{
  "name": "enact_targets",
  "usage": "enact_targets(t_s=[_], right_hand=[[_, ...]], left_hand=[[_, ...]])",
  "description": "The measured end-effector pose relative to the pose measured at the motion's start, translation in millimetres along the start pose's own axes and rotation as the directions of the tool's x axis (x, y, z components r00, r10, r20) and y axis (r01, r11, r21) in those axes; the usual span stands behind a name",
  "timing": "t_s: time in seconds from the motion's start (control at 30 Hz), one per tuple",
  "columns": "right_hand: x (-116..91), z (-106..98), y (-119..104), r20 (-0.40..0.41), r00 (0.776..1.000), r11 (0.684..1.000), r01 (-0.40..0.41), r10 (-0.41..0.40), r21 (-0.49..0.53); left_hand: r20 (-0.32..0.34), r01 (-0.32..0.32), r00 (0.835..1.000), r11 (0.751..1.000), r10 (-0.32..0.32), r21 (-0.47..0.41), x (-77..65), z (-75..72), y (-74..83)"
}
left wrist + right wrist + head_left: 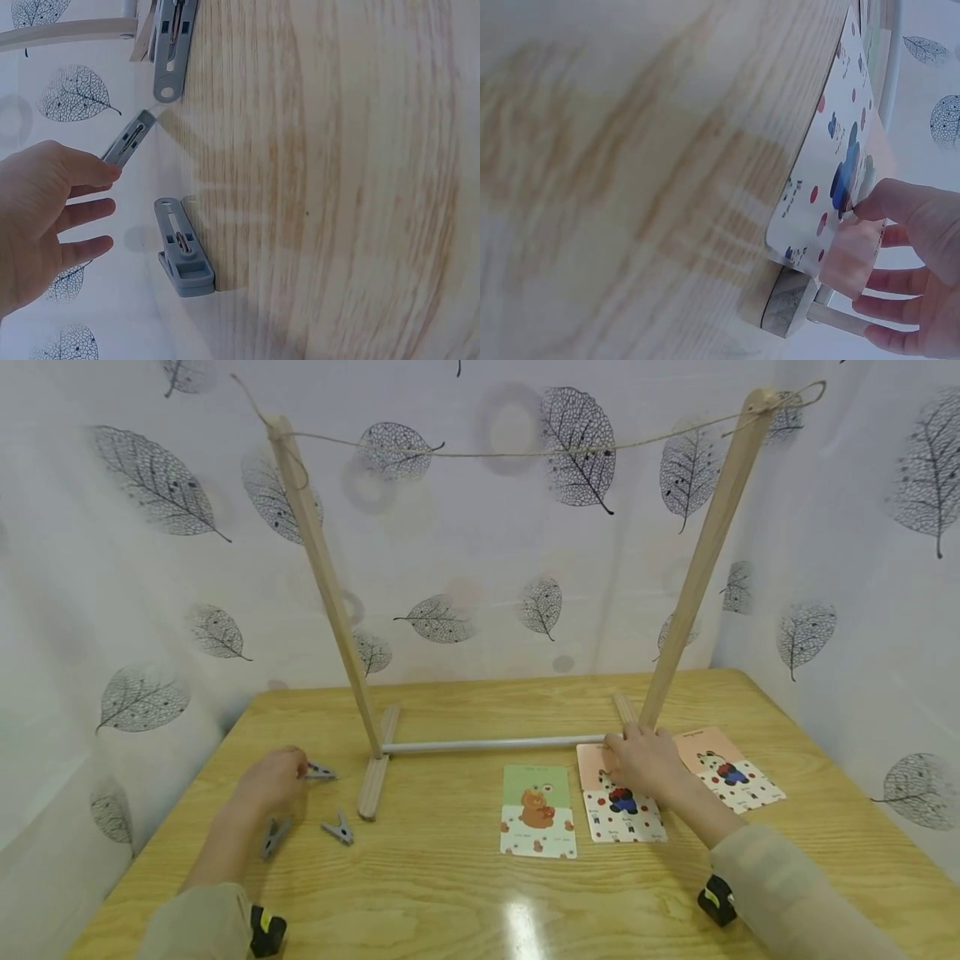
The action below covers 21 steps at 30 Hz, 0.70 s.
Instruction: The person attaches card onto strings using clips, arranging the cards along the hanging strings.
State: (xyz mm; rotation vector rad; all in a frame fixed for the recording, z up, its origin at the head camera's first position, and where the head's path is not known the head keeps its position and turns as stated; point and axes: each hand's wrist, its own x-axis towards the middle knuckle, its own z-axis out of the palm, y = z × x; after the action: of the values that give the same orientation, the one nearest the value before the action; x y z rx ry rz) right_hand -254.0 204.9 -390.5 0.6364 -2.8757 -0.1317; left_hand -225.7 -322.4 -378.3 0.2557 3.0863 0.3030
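My left hand [273, 781] pinches one end of a grey clothespin [129, 139] between thumb and index finger; the other fingers stick out free. Two more clothespins lie on the table close by, a nearer one [275, 837] beside the wrist and another [338, 828] to its right. My right hand [651, 762] covers the upper right corner of a pink and white card [618, 814] with a cartoon animal in blue. In the right wrist view the thumb lies on the card's [840, 165] printed face and fingers reach behind its edge.
A green and white bear card [537, 814] lies left of the held card, a second pink card [731, 768] to its right. Behind stands a wooden frame [330, 585] with a string [487, 454] tied across its posts and a pale bar [495, 744] low between them. A leaf-printed curtain [480, 543] hangs behind.
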Motion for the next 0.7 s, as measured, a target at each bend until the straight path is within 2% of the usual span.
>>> enact_targets(t_s=[0.07, 0.3, 0.5, 0.7], right_hand=[[-1.1, -0.4, -0.3, -0.018, 1.0, 1.0, -0.002, 0.002, -0.006], [-1.9, -2.2, -0.2, -0.091, 0.996, 1.0, 0.003, -0.005, -0.021], [1.8, -0.8, -1.5, -0.193, 0.981, 0.998, 0.047, -0.038, 0.046], [2.2, -1.4, -3.2, -0.217, 0.976, 0.998, 0.037, -0.024, 0.053]], left_hand=[[-0.015, -0.008, 1.0, 1.0, 0.008, 0.007, -0.4, -0.1, -0.2], [-0.001, 0.008, 1.0, 1.0, -0.008, 0.004, -0.6, -1.3, -3.1], [-0.047, 0.007, 0.999, 1.0, -0.008, -0.017, -1.9, -1.2, -2.8], [-0.102, -0.008, 0.995, 1.0, 0.01, 0.022, -3.9, -1.1, -0.5]])
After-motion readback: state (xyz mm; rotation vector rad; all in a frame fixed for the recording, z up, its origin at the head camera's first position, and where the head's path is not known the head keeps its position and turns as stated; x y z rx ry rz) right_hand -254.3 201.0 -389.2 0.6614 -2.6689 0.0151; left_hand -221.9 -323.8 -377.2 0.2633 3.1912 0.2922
